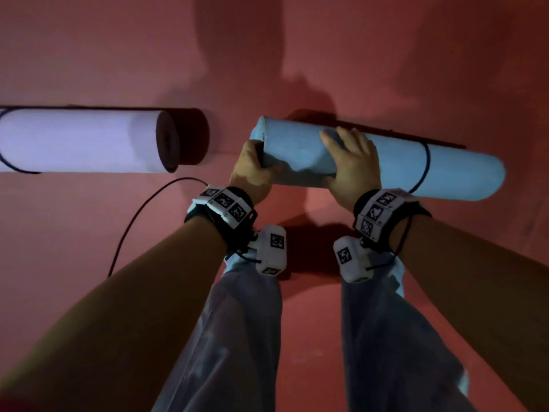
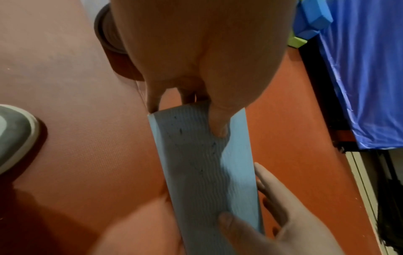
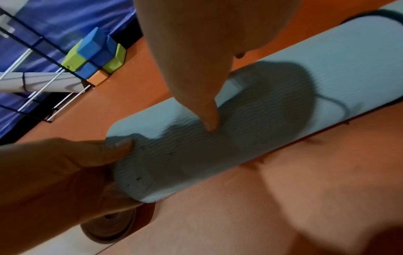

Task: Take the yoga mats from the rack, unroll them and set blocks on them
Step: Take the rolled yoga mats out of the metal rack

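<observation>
No readable writing anywhere; the wrist bands carry only black-and-white coded squares. Both hands grasp the rolled blue mat above the red floor: left hand at its end, right hand curled over it. A white rolled mat, cut off at left, lies apart. Only the right wrist view shows the blocks by the rack.

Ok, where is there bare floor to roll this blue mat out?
Bare red floor lies beyond the blue mat, past both rolls. More lies toward the person, right of their legs. It is crowded to the left: the white mat lies there, and a loose black cord curves over the floor beside the left hand. The right hand also grips the blue mat.
</observation>
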The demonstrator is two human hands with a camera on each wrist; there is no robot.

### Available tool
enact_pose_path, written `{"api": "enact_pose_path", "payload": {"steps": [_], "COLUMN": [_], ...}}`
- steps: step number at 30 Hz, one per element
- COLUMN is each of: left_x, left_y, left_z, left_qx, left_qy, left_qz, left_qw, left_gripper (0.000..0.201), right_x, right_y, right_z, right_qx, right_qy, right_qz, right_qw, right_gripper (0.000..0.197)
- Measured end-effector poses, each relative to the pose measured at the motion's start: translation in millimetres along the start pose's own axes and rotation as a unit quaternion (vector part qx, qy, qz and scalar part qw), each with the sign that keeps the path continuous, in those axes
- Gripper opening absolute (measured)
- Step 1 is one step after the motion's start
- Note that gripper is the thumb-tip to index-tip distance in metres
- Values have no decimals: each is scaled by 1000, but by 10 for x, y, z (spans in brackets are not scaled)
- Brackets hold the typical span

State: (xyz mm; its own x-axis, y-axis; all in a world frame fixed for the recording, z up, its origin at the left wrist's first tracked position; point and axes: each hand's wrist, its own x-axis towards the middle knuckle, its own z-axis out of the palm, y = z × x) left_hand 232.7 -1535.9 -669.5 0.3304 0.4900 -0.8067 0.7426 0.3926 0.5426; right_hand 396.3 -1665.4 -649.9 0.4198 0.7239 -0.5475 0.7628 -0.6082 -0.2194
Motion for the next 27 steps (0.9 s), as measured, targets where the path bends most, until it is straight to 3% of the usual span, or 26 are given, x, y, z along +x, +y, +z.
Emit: {"api": "enact_pose_path", "payload": {"steps": [9,16,22,27], "left_x": [439,457,125,-515], "left_y": [-641,-719,-552,-70], "left_z": [-279,-509,-630,-783], "left_qx": [-80,-42,-66,-37], "left_qy": [66,63,66,86], "left_qz": [-30,-26,-43,-25], "left_qw": [994,997,995,995], "left_gripper": [48,41,51,51], "right_x": [389,471,310,-9], "right_y": [-459,-713,-885,-1058], "right_z": [497,614,264,-444], "right_qx": [-34,-44,11,81], "right_qy": [-44,-73,-98,-133], "right_qz": [-35,-8,1,15], "right_qw": [998,996,995,988], "right_gripper": [72,72,70,71]}}
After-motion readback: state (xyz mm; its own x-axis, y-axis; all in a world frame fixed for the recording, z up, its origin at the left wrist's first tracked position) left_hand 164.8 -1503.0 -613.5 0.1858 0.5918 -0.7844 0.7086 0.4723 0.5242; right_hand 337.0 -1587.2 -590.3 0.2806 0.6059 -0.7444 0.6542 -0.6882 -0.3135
